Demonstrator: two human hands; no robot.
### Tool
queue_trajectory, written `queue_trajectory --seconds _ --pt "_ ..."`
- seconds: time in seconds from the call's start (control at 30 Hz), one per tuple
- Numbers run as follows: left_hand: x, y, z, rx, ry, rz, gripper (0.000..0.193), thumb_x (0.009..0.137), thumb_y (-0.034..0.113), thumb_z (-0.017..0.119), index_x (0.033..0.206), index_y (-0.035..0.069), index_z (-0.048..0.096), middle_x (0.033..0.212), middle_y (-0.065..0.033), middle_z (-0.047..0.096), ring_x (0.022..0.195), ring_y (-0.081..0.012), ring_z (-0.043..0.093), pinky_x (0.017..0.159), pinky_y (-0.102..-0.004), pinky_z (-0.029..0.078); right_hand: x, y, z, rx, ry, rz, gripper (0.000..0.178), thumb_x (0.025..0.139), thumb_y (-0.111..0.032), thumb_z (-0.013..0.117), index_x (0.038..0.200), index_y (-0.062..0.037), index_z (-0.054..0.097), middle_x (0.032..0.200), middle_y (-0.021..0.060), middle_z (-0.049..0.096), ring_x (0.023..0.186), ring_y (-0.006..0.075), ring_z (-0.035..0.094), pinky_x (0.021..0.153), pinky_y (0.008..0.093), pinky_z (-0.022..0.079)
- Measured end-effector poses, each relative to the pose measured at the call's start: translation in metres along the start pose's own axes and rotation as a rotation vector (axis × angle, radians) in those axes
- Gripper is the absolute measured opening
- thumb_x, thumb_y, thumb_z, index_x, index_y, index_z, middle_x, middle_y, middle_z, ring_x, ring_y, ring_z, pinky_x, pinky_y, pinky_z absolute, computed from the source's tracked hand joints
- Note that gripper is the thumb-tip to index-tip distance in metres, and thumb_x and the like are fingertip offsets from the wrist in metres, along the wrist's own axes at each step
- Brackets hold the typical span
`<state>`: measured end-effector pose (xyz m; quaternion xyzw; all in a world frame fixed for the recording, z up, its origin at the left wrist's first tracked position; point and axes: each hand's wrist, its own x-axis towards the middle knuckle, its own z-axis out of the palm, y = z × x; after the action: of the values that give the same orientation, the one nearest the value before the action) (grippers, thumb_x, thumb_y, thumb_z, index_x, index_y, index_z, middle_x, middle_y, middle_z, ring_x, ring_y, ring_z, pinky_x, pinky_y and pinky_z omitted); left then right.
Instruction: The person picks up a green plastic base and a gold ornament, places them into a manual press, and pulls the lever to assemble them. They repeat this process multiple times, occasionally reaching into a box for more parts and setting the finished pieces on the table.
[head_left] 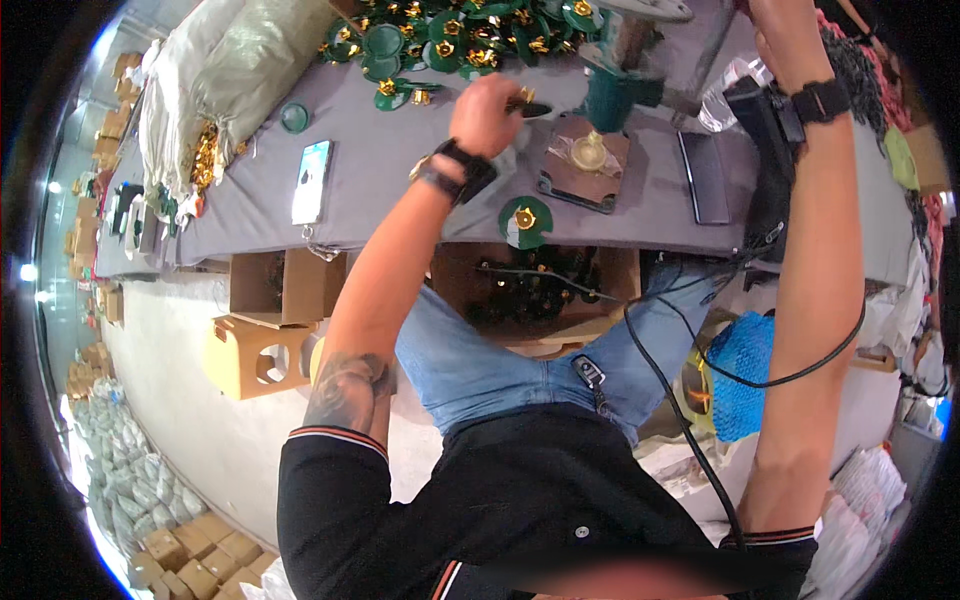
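Note:
My left hand [485, 116] is closed on a small dark green disc [536, 108] with a gold piece on it, held edge-on left of the bench press. The green bench press [610, 95] stands upright on the table, its brass-coloured die [588, 152] sitting on a square base plate [564, 186]. At the top edge my right hand [782, 40] is closed at the upper end of the press's grey lever [712, 62]; part of its fingers is out of the picture. Near the table's front edge lies another green disc [526, 222] with a gold flower-shaped centre.
Many green discs with gold pieces [450, 40] are heaped at the back. A phone [312, 182] lies left, a dark phone [706, 178] right, near a clear bottle [735, 95]. White sacks [225, 70] stand back left. Below the table edge sits an open carton [450, 290]; a black cable [680, 400] crosses my lap.

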<state>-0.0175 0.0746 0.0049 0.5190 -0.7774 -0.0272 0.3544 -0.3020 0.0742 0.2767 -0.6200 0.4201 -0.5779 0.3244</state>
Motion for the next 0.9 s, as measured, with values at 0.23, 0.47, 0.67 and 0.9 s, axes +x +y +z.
queue_trajectory --seconds 0.23,0.47,0.67,0.9 --pt "-0.048 0.023 -0.053 -0.270 -0.290 -0.411 0.037 0.067 0.018 0.091 0.093 0.004 0.068 0.090 -0.0145 0.063 0.091 -0.0326 0.066 0.080 -0.0407 0.055 -0.009 0.001 0.007 0.050 0.002 -0.131 0.020 0.104 -0.026 0.056 0.097 -0.0069 0.056 0.073 -0.0015 0.049 0.053 0.0080 0.048 0.050 0.0255 0.041" --pt "-0.031 0.031 -0.030 -0.425 -0.255 -0.286 0.031 0.080 0.016 0.086 0.102 -0.002 0.074 0.084 -0.0091 0.073 0.071 -0.0172 0.066 0.068 -0.0329 0.054 -0.005 0.012 0.011 0.070 -0.017 -0.119 0.020 0.104 -0.026 0.057 0.097 -0.0075 0.055 0.072 -0.0013 0.049 0.052 0.0081 0.047 0.049 0.0246 0.040" --pt "-0.004 0.086 0.000 -0.352 -0.364 -0.033 0.034 0.077 0.019 0.085 0.101 -0.002 0.074 0.090 -0.0170 0.074 0.078 -0.0260 0.071 0.073 -0.0357 0.056 -0.013 -0.002 0.006 0.065 0.007 -0.094 0.019 0.105 -0.025 0.056 0.098 -0.0079 0.055 0.073 -0.0016 0.048 0.054 0.0078 0.047 0.050 0.0247 0.040" --pt "-0.007 0.082 0.000 -0.319 -0.346 -0.067 0.037 0.075 0.024 0.087 0.100 -0.001 0.075 0.088 -0.0190 0.072 0.079 -0.0328 0.070 0.072 -0.0398 0.055 -0.152 0.014 0.018 0.056 0.057 -0.559 0.010 0.103 -0.006 0.051 0.096 0.0004 0.054 0.084 0.0112 0.056 0.069 0.0191 0.053 0.067 0.0314 0.047"
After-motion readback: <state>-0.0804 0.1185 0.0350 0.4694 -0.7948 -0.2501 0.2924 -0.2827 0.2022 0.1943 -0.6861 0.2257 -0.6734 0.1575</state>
